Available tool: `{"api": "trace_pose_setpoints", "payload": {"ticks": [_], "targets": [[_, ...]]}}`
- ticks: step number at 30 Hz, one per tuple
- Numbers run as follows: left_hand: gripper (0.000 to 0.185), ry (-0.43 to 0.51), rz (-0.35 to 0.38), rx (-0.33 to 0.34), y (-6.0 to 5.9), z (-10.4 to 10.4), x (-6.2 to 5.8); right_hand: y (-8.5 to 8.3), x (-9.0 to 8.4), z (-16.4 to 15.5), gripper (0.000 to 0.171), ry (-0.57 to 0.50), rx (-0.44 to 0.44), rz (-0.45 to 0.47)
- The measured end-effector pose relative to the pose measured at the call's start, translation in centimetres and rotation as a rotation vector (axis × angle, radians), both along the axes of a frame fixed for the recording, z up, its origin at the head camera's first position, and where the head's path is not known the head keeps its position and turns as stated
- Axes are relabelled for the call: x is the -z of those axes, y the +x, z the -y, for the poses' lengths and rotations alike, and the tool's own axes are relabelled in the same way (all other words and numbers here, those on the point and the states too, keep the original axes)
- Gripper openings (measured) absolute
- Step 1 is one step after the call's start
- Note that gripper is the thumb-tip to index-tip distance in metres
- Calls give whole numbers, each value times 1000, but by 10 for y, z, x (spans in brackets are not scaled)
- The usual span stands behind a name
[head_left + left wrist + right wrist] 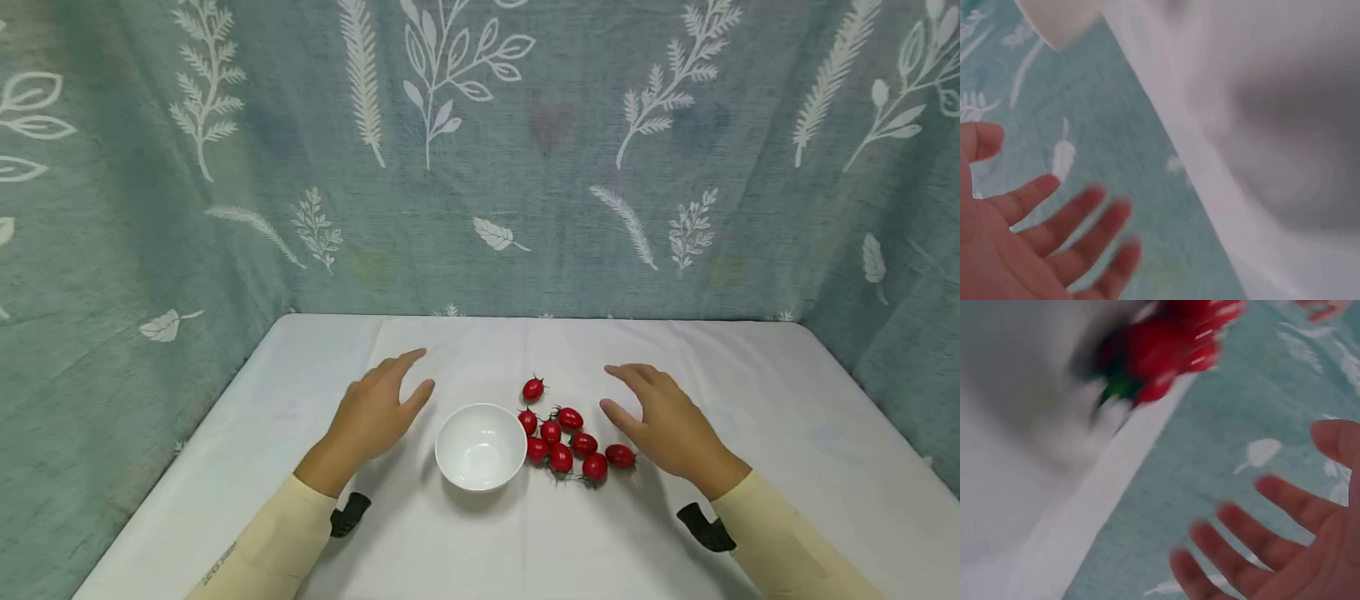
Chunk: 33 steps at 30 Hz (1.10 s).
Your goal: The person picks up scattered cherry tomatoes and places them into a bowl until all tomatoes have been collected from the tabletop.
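Note:
A white bowl point(481, 475) stands upright near the middle of the table, with no contents visible. Several red cherry tomatoes point(560, 457) with green stems lie in a loose group along its right side; one tomato point(533, 389) sits a little farther back. My left hand point(372, 414) hovers left of the bowl, fingers extended and holding nothing. To the right of the tomatoes, my right hand point(670, 421) is also raised with its fingers spread, touching none of them. Both palms appear in the wrist views, where the tomatoes point(1166, 356) are blurred.
A white cloth point(442, 558) covers the table. Green-blue fabric point(465, 267) with white leaf prints hangs behind it and at both sides. Each sleeve has a black strap point(349, 515) near the wrist.

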<state>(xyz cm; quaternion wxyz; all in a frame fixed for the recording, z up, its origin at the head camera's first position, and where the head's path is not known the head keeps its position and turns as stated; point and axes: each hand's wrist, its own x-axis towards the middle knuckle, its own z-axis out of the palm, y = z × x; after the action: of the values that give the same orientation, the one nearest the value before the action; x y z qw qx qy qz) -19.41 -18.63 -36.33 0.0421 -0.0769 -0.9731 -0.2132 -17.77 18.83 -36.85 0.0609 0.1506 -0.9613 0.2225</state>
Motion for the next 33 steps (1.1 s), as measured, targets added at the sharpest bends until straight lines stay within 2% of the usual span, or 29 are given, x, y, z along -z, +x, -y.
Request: {"api": "trace_pose_setpoints", "payload": {"ticks": [4, 7, 12, 15, 20, 27, 33], "targets": [[45, 193, 151, 49, 10, -11, 5, 14, -4, 1, 30, -109, -14, 46], [40, 254, 243, 94, 15, -13, 11, 20, -1, -2, 20, -131, -23, 50], [37, 296, 292, 217, 17, -7, 18, 26, 10, -8, 23, -137, -45, 100], [39, 344, 356, 288, 16, 0, 20, 26, 16, -10, 27, -114, -57, 132], [45, 423, 468, 346, 16, 11, 23, 23, 22, -11, 34, -56, -68, 189], [51, 469, 518, 383, 17, 18, 24, 19, 27, -11, 42, -23, -70, 252], [51, 504, 526, 397, 20, 21, 26, 16, 29, -9, 35, -20, -85, 283]]}}
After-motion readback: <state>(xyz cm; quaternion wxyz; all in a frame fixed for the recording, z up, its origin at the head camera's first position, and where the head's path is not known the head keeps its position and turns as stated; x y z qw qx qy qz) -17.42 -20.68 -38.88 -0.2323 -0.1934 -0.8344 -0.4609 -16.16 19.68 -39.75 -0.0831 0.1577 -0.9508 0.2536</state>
